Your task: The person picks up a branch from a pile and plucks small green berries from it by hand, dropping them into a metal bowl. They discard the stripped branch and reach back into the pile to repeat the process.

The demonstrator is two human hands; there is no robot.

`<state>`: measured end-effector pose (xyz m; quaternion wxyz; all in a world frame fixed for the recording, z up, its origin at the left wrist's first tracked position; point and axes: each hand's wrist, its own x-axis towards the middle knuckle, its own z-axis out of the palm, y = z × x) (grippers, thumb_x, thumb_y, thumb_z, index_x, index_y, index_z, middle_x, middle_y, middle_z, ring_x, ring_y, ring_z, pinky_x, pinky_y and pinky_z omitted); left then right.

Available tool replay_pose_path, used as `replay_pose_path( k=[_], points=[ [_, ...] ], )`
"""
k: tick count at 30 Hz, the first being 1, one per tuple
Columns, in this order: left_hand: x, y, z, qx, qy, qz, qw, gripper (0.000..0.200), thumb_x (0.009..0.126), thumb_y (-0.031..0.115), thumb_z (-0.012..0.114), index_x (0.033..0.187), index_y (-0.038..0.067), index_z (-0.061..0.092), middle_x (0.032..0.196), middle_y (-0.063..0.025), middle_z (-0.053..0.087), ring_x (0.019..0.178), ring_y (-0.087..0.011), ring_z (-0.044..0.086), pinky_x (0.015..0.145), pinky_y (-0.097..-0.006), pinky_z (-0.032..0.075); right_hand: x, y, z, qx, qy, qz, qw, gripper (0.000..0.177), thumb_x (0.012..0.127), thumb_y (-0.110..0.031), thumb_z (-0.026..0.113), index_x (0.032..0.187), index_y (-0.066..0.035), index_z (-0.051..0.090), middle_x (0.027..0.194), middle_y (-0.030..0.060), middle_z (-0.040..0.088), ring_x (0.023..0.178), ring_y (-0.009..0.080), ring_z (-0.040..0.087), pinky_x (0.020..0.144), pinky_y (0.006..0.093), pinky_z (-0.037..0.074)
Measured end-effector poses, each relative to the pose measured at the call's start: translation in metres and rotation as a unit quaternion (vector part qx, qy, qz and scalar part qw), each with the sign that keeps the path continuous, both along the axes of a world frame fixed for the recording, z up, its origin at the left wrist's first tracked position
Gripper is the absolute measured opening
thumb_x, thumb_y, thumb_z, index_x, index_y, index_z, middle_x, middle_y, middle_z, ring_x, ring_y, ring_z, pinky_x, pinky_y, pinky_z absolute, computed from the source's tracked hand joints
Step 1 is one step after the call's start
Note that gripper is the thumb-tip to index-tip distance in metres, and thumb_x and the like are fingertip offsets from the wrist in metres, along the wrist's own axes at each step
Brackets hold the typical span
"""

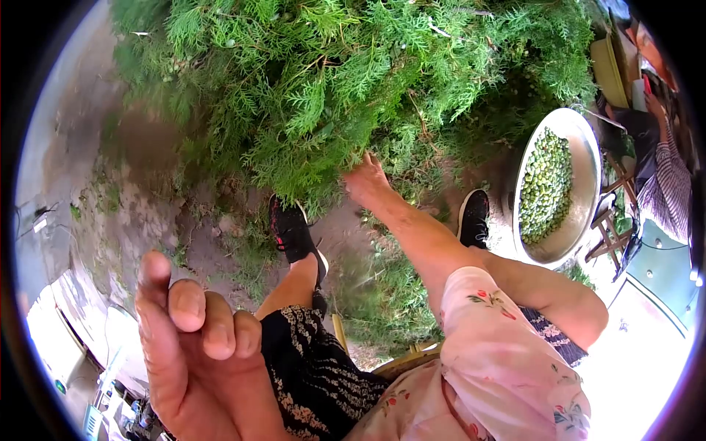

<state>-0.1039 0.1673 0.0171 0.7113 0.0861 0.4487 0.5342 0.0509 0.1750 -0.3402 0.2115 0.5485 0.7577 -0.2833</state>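
Note:
My left hand [209, 353] is raised close to the camera at the lower left, palm turned toward me. Its fingers are loosely bent and apart, with nothing seen in them. My right hand [365, 180] reaches forward to the near edge of a big heap of green evergreen branches [309, 95]. It is closed around a leafy evergreen branch [305, 158], whose sprays cover part of the fingers. To the right, a wide metal basin [585, 165] stands tilted in view, holding many small green cones [544, 187].
My two feet in black shoes [290, 228] rest on bare ground strewn with green bits. Beyond the basin, another person in a striped sleeve [665, 184] sits by a wooden folding stool [610, 228]. A yellowish container [607, 73] stands at the far right.

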Motion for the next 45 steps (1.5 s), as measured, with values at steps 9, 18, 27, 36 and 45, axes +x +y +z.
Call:
replay_pose_path(
  k=[9, 18, 27, 36, 45],
  points=[
    [0.022, -0.001, -0.004, 0.007, 0.047, 0.020, 0.999, 0.030, 0.097, 0.015, 0.038, 0.123, 0.001, 0.035, 0.085, -0.0040, 0.045, 0.068, -0.0120, 0.043, 0.063, -0.0263, 0.038, 0.063, -0.094, -0.006, 0.218, 0.142, -0.133, 0.956, 0.030, 0.069, -0.005, 0.058, 0.099, -0.003, 0.056, 0.121, 0.0172, 0.042, 0.112, 0.0356, 0.041, 0.086, 0.0445, 0.041],
    [0.029, 0.003, -0.005, 0.003, 0.049, 0.003, 0.999, 0.030, 0.096, 0.016, 0.039, 0.123, 0.002, 0.035, 0.084, -0.0037, 0.045, 0.068, -0.0115, 0.043, 0.064, -0.0262, 0.039, 0.063, -0.017, -0.005, 0.081, 0.042, -0.231, 0.969, 0.053, 0.070, -0.013, 0.066, 0.120, -0.011, 0.048, 0.138, 0.0129, 0.026, 0.123, 0.0352, 0.031, 0.094, 0.0482, 0.036],
    [0.031, 0.003, -0.011, 0.020, 0.043, -0.052, 0.998, 0.030, 0.097, 0.016, 0.037, 0.123, 0.003, 0.036, 0.087, -0.0031, 0.047, 0.070, -0.0110, 0.045, 0.063, -0.0258, 0.041, 0.075, -0.140, -0.005, 0.139, 0.052, -0.188, 0.971, 0.032, 0.074, -0.017, 0.065, 0.105, -0.012, 0.059, 0.125, 0.0072, 0.045, 0.118, 0.0311, 0.039, 0.098, 0.0529, 0.028],
    [0.031, 0.009, -0.008, 0.049, 0.047, -0.045, 0.997, 0.032, 0.096, 0.016, 0.038, 0.125, 0.002, 0.035, 0.089, -0.0024, 0.047, 0.071, -0.0103, 0.044, 0.064, -0.0254, 0.041, 0.102, -0.084, -0.026, 0.226, 0.169, -0.470, 0.836, 0.014, 0.078, -0.013, 0.063, 0.089, -0.005, 0.059, 0.087, 0.0153, 0.060, 0.076, 0.0347, 0.058, 0.067, 0.0415, 0.046],
    [0.034, 0.011, -0.009, 0.028, 0.048, -0.051, 0.997, 0.030, 0.096, 0.016, 0.040, 0.123, 0.003, 0.036, 0.087, -0.0017, 0.048, 0.070, -0.0098, 0.046, 0.063, -0.0247, 0.041, 0.052, -0.070, -0.039, 0.143, 0.027, -0.389, 0.910, 0.037, 0.078, -0.027, 0.062, 0.107, -0.008, 0.049, 0.094, 0.0143, 0.060, 0.084, 0.0349, 0.059, 0.072, 0.0436, 0.047]
  ],
)
